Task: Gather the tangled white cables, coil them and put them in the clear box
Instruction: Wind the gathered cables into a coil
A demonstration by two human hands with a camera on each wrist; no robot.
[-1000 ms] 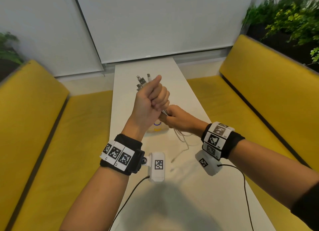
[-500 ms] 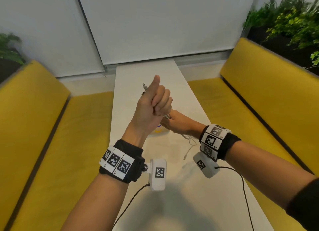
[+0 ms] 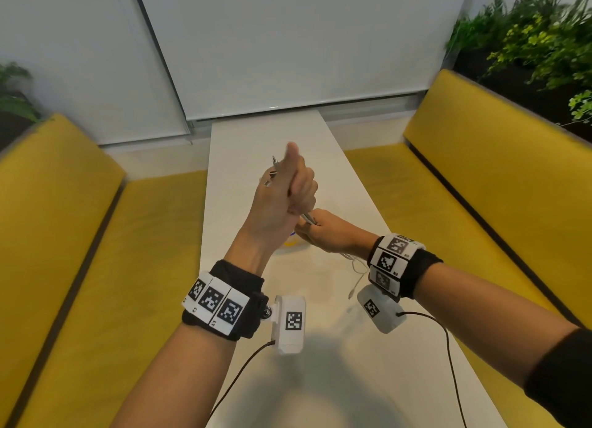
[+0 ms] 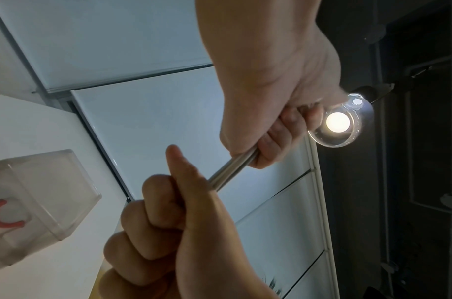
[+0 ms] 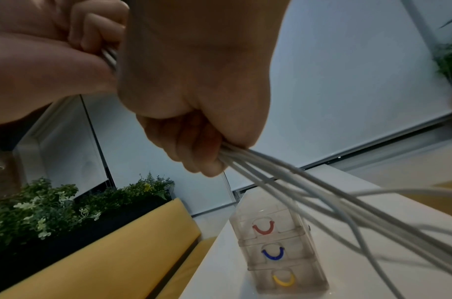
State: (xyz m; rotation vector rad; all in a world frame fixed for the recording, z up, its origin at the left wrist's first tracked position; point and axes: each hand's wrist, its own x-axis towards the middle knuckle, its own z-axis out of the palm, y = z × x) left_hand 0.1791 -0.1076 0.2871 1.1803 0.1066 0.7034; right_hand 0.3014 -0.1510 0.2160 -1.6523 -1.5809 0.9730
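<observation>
Both hands hold a bundle of white cables above the white table (image 3: 320, 347). My left hand (image 3: 288, 194) is a raised fist with the thumb up, and metal plugs (image 3: 272, 171) stick out beside it. Just below, my right hand (image 3: 323, 232) grips the same bundle (image 4: 232, 170). Loose cable tails (image 3: 355, 274) hang from it and fan out wide (image 5: 322, 202) in the right wrist view. The clear box (image 5: 278, 252) is a stack of three drawers with red, blue and yellow handles. In the head view my left wrist hides nearly all of it.
Yellow benches (image 3: 80, 251) (image 3: 496, 187) run along both long sides of the narrow table. Plants (image 3: 528, 37) stand behind the right bench. White blinds (image 3: 288, 43) close off the far end. Black sensor leads (image 3: 448, 347) trail from my wrists over the near table.
My left fist has turned, so the plugs now show left of the thumb. The loose tails under my right hand have lifted off the table and hang shorter.
</observation>
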